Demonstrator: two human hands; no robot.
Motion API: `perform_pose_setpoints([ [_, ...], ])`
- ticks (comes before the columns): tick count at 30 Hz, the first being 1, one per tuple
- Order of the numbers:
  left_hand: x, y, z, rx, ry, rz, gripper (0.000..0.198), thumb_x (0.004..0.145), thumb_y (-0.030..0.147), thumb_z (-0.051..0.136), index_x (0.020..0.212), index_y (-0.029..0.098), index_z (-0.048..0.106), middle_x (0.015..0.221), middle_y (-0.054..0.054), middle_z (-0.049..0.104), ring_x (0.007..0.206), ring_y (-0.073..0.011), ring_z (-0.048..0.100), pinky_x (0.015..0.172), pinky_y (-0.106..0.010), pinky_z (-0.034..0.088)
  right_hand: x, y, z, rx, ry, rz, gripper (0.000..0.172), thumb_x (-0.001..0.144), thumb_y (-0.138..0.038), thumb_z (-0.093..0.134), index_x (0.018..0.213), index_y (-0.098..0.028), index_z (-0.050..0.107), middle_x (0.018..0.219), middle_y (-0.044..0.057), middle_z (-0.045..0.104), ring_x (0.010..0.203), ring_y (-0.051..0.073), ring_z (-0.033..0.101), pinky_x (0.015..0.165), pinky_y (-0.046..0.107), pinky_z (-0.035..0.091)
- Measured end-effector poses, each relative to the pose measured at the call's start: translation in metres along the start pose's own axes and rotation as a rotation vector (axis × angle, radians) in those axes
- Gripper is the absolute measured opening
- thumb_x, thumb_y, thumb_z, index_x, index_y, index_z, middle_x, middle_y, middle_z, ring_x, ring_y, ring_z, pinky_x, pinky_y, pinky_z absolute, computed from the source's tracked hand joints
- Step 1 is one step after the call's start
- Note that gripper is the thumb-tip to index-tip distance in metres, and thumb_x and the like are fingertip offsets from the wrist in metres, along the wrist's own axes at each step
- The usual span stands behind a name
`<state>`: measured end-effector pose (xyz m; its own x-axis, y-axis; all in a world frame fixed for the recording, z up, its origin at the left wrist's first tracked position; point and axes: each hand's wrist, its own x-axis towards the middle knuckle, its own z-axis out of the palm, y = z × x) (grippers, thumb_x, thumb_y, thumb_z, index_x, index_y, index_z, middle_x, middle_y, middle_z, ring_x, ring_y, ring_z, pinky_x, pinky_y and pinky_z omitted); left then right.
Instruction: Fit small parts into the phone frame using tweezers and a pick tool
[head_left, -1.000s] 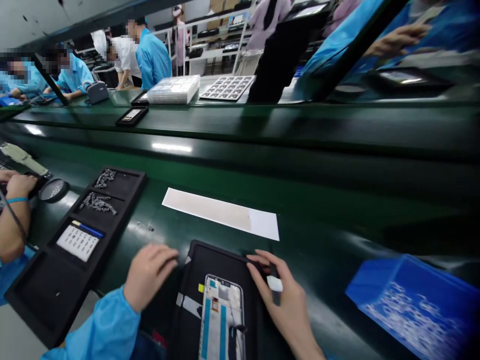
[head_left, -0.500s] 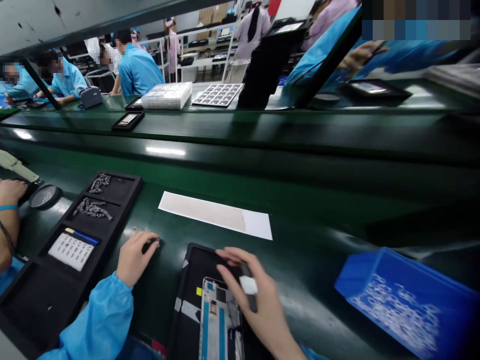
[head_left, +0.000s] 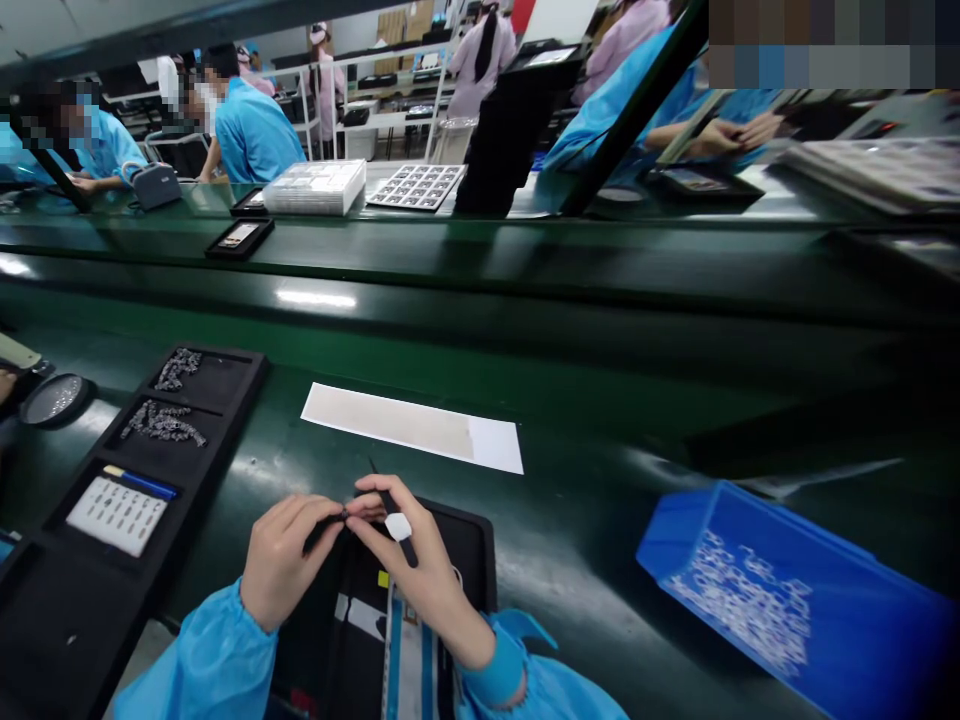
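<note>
Above the black fixture tray point(head_left: 472, 545), my left hand point(head_left: 281, 560) and right hand point(head_left: 412, 560) pinch one tiny part point(head_left: 346, 513); loosened fingertips would likely drop it onto the table point(head_left: 600, 560).

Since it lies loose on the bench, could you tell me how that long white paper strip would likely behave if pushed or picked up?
The white paper strip looks thin and flat, so it would probably be very light and flop when lifted by one end. On the glossy green bench, a push would likely make it slide rather than roll or tip.
</note>
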<state>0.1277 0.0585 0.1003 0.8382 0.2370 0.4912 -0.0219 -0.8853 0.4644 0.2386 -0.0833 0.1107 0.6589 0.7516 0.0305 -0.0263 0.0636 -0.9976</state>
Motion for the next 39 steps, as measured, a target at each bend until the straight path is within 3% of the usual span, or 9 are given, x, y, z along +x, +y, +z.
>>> perform_pose_setpoints([
  [9,0.002,0.002,0.001,-0.071,0.015,-0.017,0.010,0.095,0.017,0.055,0.097,0.021,0.063,0.089,-0.003,0.072,0.079,-0.0154,0.069,0.072,-0.025,0.055,0.003,0.012,0.002,0.185,-0.017,0.072,0.029,0.087,-0.032,0.066,0.110,-0.024,0.050,0.090,0.001,0.064,0.082,0.016,0.061,0.082,0.031,0.049],
  [16,-0.003,-0.048,-0.002,0.319,-0.033,-0.078,0.017,0.099,0.024,0.048,0.105,0.022,0.064,0.097,-0.004,0.072,0.088,-0.0193,0.069,0.077,-0.030,0.055,0.003,0.009,-0.007,0.453,0.006,0.227,0.041,0.077,-0.037,0.077,0.108,-0.025,0.052,0.085,-0.001,0.063,0.081,0.017,0.062,0.081,0.032,0.048],
  [19,-0.008,-0.054,-0.005,0.431,-0.073,-0.111,0.026,0.099,0.024,0.045,0.120,0.020,0.060,0.110,-0.007,0.070,0.096,-0.0228,0.069,0.077,-0.032,0.057,0.002,0.006,-0.010,0.526,0.031,0.262,0.045,0.073,-0.037,0.081,0.106,-0.026,0.053,0.082,-0.002,0.063,0.077,0.016,0.061,0.079,0.031,0.050],
  [22,-0.018,-0.045,-0.026,0.454,-0.072,-0.130,0.037,0.098,0.026,0.047,0.134,0.021,0.053,0.122,-0.009,0.066,0.107,-0.0233,0.065,0.088,-0.035,0.055,-0.002,0.009,-0.013,0.510,0.055,0.269,0.047,0.072,-0.040,0.081,0.107,-0.027,0.054,0.081,-0.001,0.064,0.075,0.017,0.061,0.077,0.032,0.052],
  [25,-0.030,-0.046,-0.068,0.556,-0.102,-0.224,0.030,0.099,0.029,0.048,0.125,0.026,0.061,0.114,-0.006,0.070,0.101,-0.0217,0.067,0.087,-0.033,0.055,-0.008,0.018,-0.020,0.407,0.069,0.269,0.046,0.076,-0.043,0.079,0.110,-0.028,0.053,0.083,0.001,0.065,0.080,0.020,0.064,0.075,0.034,0.054],
  [28,-0.045,-0.069,-0.117,0.789,-0.192,-0.492,0.029,0.098,0.027,0.045,0.117,0.026,0.067,0.112,-0.007,0.071,0.101,-0.0251,0.068,0.082,-0.034,0.055,-0.011,0.027,-0.027,0.330,0.050,0.285,0.046,0.078,-0.044,0.077,0.114,-0.028,0.053,0.085,0.002,0.066,0.083,0.022,0.066,0.076,0.034,0.056],
  [30,-0.052,-0.091,-0.140,0.869,-0.246,-0.599,0.030,0.095,0.020,0.045,0.112,0.023,0.070,0.108,-0.009,0.072,0.100,-0.0286,0.068,0.079,-0.036,0.055,-0.012,0.028,-0.029,0.308,0.035,0.296,0.048,0.078,-0.045,0.078,0.115,-0.028,0.052,0.086,0.003,0.066,0.083,0.022,0.066,0.077,0.034,0.057],
  [34,-0.056,-0.125,-0.151,0.874,-0.321,-0.614,0.029,0.090,0.015,0.049,0.103,0.025,0.073,0.105,-0.008,0.072,0.096,-0.0262,0.069,0.074,-0.031,0.054,-0.018,0.023,-0.028,0.308,0.077,0.306,0.049,0.078,-0.046,0.078,0.115,-0.028,0.053,0.087,0.003,0.065,0.087,0.022,0.066,0.081,0.033,0.058],
  [39,-0.053,-0.133,-0.145,0.833,-0.392,-0.546,0.027,0.092,0.019,0.047,0.099,0.025,0.072,0.103,-0.007,0.071,0.092,-0.0234,0.069,0.073,-0.029,0.051,-0.028,0.016,-0.030,0.253,0.076,0.338,0.045,0.078,-0.046,0.077,0.114,-0.030,0.056,0.089,0.004,0.067,0.087,0.024,0.069,0.079,0.034,0.059],
])
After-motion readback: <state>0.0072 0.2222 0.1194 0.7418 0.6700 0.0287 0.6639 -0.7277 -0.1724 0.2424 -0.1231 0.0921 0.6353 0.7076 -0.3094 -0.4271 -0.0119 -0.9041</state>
